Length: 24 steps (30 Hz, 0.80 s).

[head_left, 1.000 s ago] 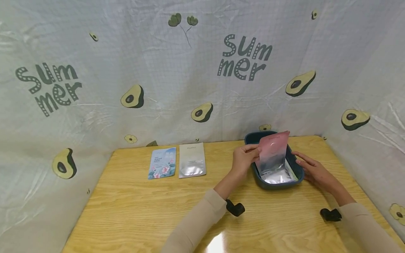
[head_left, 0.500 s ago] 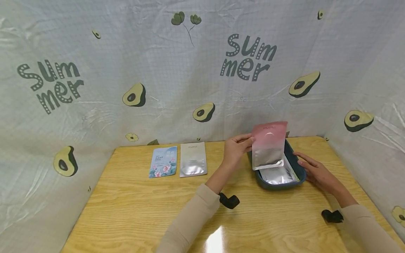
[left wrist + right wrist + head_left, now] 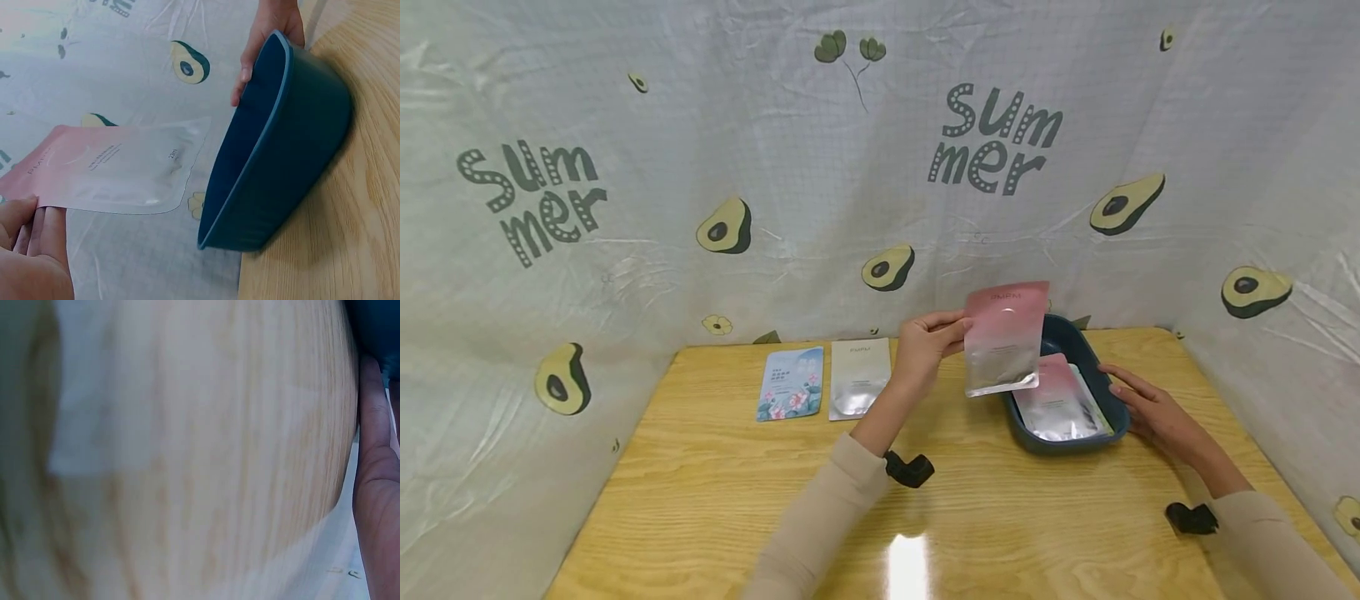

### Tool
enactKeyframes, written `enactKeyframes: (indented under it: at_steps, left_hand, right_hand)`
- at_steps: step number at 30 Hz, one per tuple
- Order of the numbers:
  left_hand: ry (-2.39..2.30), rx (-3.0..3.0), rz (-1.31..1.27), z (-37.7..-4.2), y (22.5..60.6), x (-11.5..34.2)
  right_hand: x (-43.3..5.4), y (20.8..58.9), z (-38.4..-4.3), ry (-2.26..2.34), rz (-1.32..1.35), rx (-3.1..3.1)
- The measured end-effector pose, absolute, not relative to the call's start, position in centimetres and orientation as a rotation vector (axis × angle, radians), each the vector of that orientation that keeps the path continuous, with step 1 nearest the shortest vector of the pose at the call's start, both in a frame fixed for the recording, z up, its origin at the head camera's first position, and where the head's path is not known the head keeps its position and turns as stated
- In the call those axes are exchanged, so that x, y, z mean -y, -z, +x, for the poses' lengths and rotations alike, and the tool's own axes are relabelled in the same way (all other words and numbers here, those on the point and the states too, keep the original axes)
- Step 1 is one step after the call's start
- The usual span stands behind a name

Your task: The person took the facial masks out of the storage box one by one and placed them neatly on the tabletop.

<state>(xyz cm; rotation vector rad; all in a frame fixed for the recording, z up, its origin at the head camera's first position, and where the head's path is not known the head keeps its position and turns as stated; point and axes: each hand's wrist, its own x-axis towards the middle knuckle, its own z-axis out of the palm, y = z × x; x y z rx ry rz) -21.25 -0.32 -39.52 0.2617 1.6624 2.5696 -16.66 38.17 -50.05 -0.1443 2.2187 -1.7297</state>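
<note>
My left hand (image 3: 922,346) pinches the left edge of a pink-to-silver sheet mask packet (image 3: 1006,337), thumb in front. The packet hangs upright just left of a dark blue plastic bin (image 3: 1067,446), its right edge overlapping the bin in the head view. In the left wrist view, the packet (image 3: 119,165) is apart from the bin's wall (image 3: 300,156). Another pink and silver packet (image 3: 1060,404) lies inside the bin, with a green-edged one partly hidden beneath it. My right hand (image 3: 1165,421) rests its extended fingers against the bin's right side.
On the table (image 3: 760,500), a blue floral packet (image 3: 790,383) and a cream-silver packet (image 3: 857,375) lie side by side at the back left. A white avocado-print curtain (image 3: 820,167) hangs behind and along both sides.
My left hand has lifted the pink packet out of the bin and moved it leftward, uncovering another pink packet inside. My right hand stays at the bin's side.
</note>
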Motion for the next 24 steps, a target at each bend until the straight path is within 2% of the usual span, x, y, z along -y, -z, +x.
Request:
enactKeyframes:
  at_steps: [24]
  left_hand:
    - [-2.553, -1.772, 0.089, -22.3, 40.4, 5.8]
  right_hand:
    - [-38.4, 50.4, -16.8, 1.761, -0.169, -2.2]
